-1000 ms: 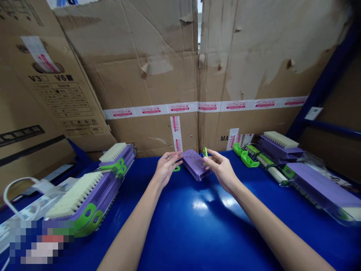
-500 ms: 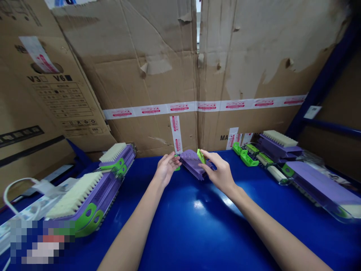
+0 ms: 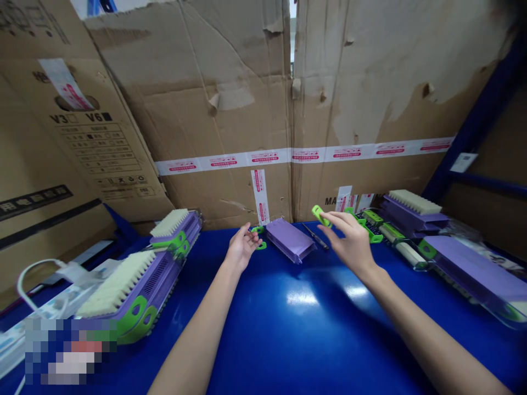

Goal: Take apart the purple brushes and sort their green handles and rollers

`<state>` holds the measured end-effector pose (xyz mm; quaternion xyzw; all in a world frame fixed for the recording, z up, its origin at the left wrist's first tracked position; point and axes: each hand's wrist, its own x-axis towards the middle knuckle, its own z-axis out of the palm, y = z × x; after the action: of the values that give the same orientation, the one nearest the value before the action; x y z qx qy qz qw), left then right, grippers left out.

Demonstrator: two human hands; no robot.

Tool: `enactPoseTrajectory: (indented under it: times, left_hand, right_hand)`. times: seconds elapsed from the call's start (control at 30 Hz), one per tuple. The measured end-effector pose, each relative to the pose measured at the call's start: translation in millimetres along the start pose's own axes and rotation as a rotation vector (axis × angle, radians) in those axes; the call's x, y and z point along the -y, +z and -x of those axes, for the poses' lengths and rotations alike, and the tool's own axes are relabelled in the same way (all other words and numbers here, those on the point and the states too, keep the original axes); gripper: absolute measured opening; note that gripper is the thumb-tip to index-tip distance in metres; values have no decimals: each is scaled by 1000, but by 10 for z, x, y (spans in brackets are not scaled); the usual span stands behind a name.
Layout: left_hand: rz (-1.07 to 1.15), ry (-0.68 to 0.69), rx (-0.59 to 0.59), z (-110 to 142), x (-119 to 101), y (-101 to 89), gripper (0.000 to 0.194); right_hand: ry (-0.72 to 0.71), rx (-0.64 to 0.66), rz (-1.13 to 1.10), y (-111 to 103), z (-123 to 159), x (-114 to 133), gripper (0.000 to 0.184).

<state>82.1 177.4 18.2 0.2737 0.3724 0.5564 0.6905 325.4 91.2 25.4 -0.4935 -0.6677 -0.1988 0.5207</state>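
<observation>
My right hand (image 3: 352,238) pinches a bright green plastic end piece (image 3: 321,215) between thumb and fingers, raised above the blue table (image 3: 267,329). My left hand (image 3: 242,247) is loosely curled, thumb close to the fingertips; whatever small thing they may hold is too small to name. Just beyond its fingers is a green plastic part (image 3: 260,246), partly hidden by them. Between the hands a purple plastic housing (image 3: 290,240) lies on the table, touched by neither. A thin dark screwdriver (image 3: 316,237) rests to its right.
At left stand purple-and-green units with cream ridged blocks (image 3: 119,285), beside a white power strip (image 3: 45,307). On the right are green end pieces (image 3: 374,236), purple housings (image 3: 473,258) and cream-topped parts (image 3: 414,202). Cardboard panels (image 3: 230,120) wall the back.
My right hand has moved right and slightly up with the green end piece, away from the purple housing. The screwdriver now shows. My left hand has barely moved.
</observation>
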Motion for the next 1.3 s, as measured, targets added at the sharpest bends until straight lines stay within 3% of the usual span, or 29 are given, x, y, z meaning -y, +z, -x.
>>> enactPoseTrajectory:
  times: [0.23,0.33,0.43,0.67,0.93,1.3]
  left_hand:
    - [-5,3,-8,-35,19,-25,24]
    - [-4,8,-3,-48,24,-38,25]
    - [-1,12,8,-49,33,-43,24]
    - [-14,3,-7,-10,20,-16,24]
    - [-15,8,1,-5,20,-3,24]
    - [-43,7,7,19,13,17,24]
  right_hand:
    - [102,184,531,-598,375,-598,27]
    - [143,254,805,-859,546,-750,23]
    - [180,283,930,-1007,627,-821,19]
    - [236,335,1029,-1054,602,-852,27]
    - [230,277,1041,-1017,667,-945,30]
    - [254,294,1076,-979,619,-789,32]
